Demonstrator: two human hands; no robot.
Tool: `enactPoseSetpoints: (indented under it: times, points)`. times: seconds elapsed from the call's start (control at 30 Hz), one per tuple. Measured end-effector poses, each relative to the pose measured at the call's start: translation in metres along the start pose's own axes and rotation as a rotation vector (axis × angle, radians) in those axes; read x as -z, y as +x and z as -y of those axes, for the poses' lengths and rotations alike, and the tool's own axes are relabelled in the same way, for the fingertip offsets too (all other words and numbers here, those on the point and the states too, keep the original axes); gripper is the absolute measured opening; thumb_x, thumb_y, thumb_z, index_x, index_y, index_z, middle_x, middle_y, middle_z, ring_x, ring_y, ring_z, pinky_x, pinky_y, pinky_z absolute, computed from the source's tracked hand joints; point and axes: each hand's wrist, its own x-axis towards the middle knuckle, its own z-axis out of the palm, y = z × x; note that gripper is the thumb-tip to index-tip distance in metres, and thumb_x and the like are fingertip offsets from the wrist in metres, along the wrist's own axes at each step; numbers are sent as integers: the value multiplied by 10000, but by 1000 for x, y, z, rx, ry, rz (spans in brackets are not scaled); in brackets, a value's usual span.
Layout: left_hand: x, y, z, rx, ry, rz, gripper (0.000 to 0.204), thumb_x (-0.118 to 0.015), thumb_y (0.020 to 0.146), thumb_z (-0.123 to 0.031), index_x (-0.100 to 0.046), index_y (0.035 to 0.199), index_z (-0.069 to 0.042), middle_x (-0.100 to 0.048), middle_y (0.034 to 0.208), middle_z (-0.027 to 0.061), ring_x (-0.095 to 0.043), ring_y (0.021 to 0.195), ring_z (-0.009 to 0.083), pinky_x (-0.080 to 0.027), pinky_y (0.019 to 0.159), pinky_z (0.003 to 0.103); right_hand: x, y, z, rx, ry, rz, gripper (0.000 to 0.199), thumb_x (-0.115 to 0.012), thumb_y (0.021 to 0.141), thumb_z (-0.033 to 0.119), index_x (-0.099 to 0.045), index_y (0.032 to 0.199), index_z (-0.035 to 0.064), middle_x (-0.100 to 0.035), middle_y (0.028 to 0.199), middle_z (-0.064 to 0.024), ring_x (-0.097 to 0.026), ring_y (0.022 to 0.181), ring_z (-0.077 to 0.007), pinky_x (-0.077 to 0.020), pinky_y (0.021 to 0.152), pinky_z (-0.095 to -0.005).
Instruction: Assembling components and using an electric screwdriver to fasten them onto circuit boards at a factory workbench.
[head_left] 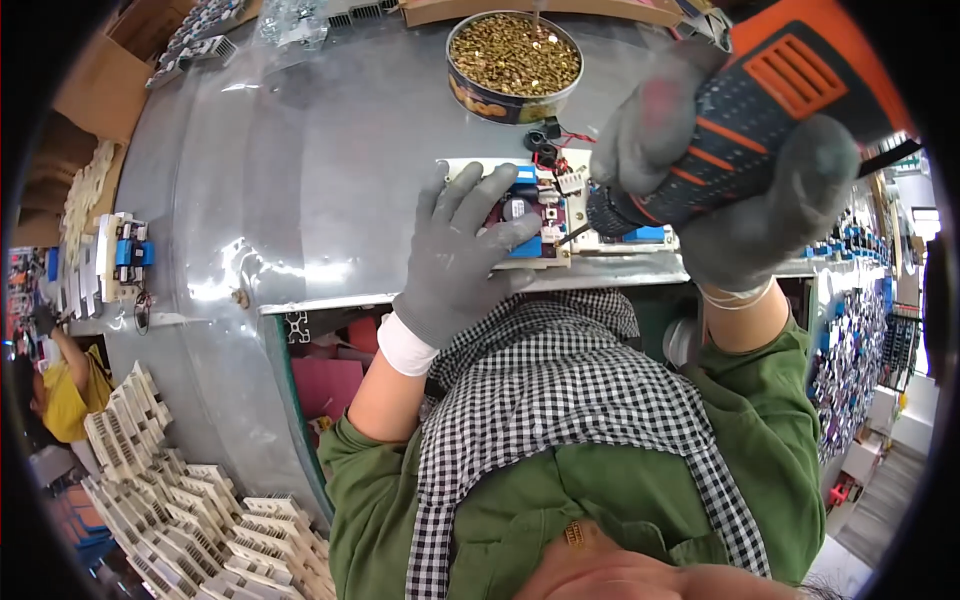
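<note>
My left hand (458, 250), in a grey glove, lies with spread fingers over a circuit board (551, 214) with blue and white components, set on a pale plate at the table's near edge. My right hand (745, 215), gloved the same way, is wrapped round an orange and black power screwdriver (735, 140). Its thin bit points down and left, with the tip at the board's right side, near my left fingertips. Whether the tip touches a screw is too small to tell. To the right, a second board with a blue component (645, 234) is partly hidden under the tool.
A round tin (478, 97) full of small brass-coloured screws stands beyond the boards on the metal table (330, 150). Black ring parts with red wires (541, 150) lie behind the board. Another board (128, 252) sits at the left, above stacked white plastic parts (190, 500). A person in yellow (75, 395) works far left.
</note>
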Motion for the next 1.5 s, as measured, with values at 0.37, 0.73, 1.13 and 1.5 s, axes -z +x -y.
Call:
enactPoseSetpoints:
  times: [0.37,0.73,1.13,1.5]
  points:
    - [35,18,-5,37,-37,97,429,-828,739,-309,-703,1125,-170,-622,1335,116,-529,1290,377,-359,1114,514,2,-12,20,-149,-146,-130,828,-465,963,596,-354,1452,-64,-563,749,-70,-549,555,-180,-531,567,-376]
    - [-34,249,113,491,-336,-68,607,-809,810,-366,-596,1294,-67,-707,1126,156,-686,1013,306,-512,938,367,38,-2,55,-26,-39,-259,554,-594,946,408,-525,1251,-50,-587,710,-71,-591,602,-171,-523,606,-321]
    - [58,118,-69,165,-465,-272,957,-679,929,-79,-9,1611,-119,-625,815,75,-612,663,139,-505,588,258,92,-29,35,54,-89,-129,455,-422,1027,368,-592,1026,-54,-622,737,-98,-612,614,-169,-519,579,-310]
    - [29,24,-70,21,-357,-201,592,-641,918,27,-343,1427,-20,-694,1041,205,-694,811,226,-568,760,360,58,-8,63,-393,146,-319,334,-681,929,258,-609,1090,-26,-640,692,-68,-575,534,-133,-454,483,-259]
